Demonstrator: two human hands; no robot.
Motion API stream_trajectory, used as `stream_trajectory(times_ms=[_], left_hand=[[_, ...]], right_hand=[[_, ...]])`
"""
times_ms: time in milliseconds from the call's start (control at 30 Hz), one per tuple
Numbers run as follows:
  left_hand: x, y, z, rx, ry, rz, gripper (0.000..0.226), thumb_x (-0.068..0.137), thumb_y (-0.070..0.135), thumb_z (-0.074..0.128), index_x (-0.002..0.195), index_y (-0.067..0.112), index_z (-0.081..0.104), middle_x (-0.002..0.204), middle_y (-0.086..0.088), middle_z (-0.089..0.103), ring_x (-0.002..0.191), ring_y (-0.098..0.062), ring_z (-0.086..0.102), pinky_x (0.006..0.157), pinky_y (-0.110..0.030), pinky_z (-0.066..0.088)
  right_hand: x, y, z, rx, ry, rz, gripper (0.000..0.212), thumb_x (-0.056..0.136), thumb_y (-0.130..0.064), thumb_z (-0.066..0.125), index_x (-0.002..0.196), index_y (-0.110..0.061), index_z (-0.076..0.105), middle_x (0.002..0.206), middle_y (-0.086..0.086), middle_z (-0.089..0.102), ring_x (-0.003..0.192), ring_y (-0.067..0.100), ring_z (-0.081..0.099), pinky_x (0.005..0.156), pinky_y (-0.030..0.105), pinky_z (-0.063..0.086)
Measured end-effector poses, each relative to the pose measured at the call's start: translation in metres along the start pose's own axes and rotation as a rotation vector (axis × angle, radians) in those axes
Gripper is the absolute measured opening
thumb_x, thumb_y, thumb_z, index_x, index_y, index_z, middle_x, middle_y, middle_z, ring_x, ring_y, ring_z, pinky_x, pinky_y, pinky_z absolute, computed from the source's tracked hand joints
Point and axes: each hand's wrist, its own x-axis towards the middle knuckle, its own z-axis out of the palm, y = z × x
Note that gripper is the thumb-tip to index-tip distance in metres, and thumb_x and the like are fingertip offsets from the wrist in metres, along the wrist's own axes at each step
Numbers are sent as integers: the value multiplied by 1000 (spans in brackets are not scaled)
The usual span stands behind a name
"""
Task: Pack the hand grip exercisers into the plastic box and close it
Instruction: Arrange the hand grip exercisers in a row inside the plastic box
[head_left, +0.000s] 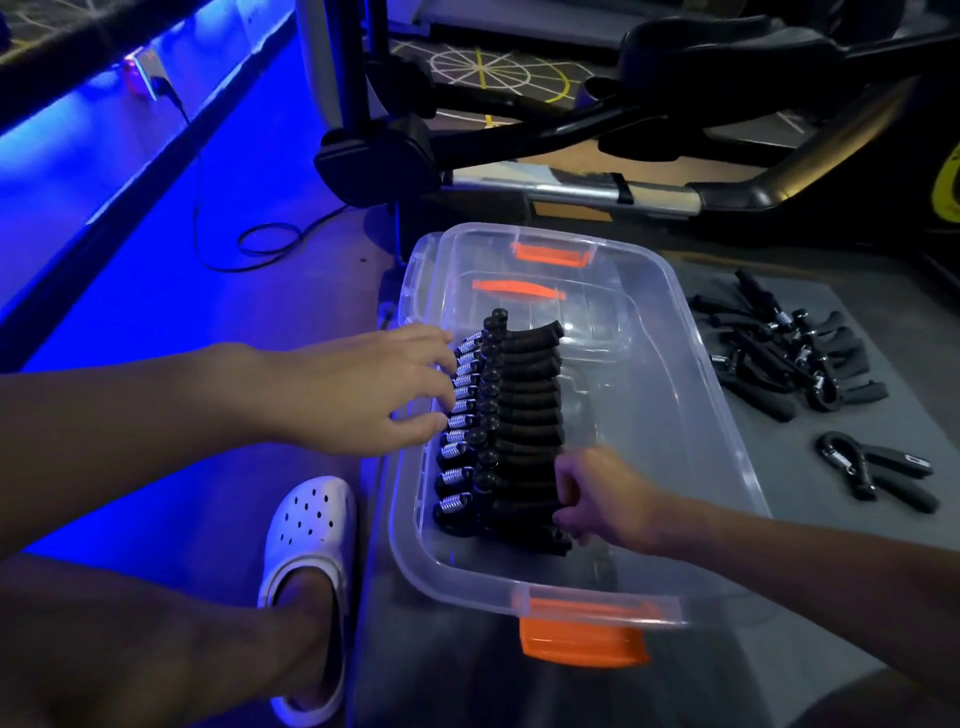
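Head view, left hand (363, 389) spread on exercisers (524, 410), right hand (608, 504) gripping them, box (654, 415) roomy rightward

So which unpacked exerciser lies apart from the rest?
The lone hand grip exerciser nearest the camera; the others sit heaped farther back on the mat.

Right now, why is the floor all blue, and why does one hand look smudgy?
Head view: blue light from the left washes the floor; the right hand, at the packed exercisers, and the near end of the plastic box are smeared by motion; the left hand is sharp; a small white glare sits on the box bottom.
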Motion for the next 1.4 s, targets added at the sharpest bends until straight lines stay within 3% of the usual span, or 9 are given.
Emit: stream_trajectory(times_ms=[133,267,400,533,667,967,1100,1233,1400], left_hand=[[0,0,1,19,-7,-11,56,89,50,28,107,18,70,121,-4,58,125,-12,29,101,-9,13],[0,0,0,47,-2,0,51,91,46,32,102,16,71,116,-5,61,121,-15,33,99,-9,14],[0,1,-1,50,-2,8,50,91,45,32,103,17,71,115,-4,62,121,-14,33,99,-5,11],[0,0,1,29,-20,-3,53,89,47,28,108,19,69,119,-2,59,125,-12,28,100,-8,12],[2,0,2,20,-26,-2,53,89,45,27,108,18,69,120,-1,58,125,-11,27,99,-6,10],[3,-1,2,1,-31,-7,53,88,45,27,107,19,69,120,1,58,125,-11,30,100,-7,11],[5,-2,2,31,-31,3,48,88,40,32,103,16,71,115,-2,61,121,-14,33,98,-8,14],[6,-2,3,16,-64,-24,53,86,43,26,107,18,69,120,0,57,126,-14,32,100,-11,15],[6,-1,2,45,-81,-41,55,86,43,25,109,19,68,120,1,57,126,-15,34,101,-16,19]], right_hand=[[0,1,2,74,11,36,28,67,-3,71,74,-16,47,52,-5,57,43,7,55,42,23,41],[-1,-1,0,8,22,20,29,70,-12,74,75,-18,46,58,-9,52,48,4,48,43,15,34],[0,-8,-5,-79,126,-59,40,71,-33,79,81,-21,43,80,-8,47,72,14,44,60,28,33],[10,-18,0,-155,230,-224,47,64,-50,78,91,-22,52,95,-5,51,89,18,49,78,34,42],[17,-22,19,-385,280,-318,63,52,-67,70,97,-28,52,100,-6,51,95,17,41,78,32,26],[28,-15,18,-446,170,-136,83,52,-75,66,116,-26,48,118,-4,44,114,22,39,93,41,34],[30,-16,21,-483,155,-111,86,50,-79,62,116,-25,50,118,-3,44,113,23,40,90,41,35],[31,-17,29,-503,233,-86,82,43,-84,45,94,-22,58,101,-3,51,97,24,51,76,41,43],[30,-23,33,-497,324,-102,70,44,-78,49,82,-20,57,92,-2,52,88,24,52,70,42,45]])
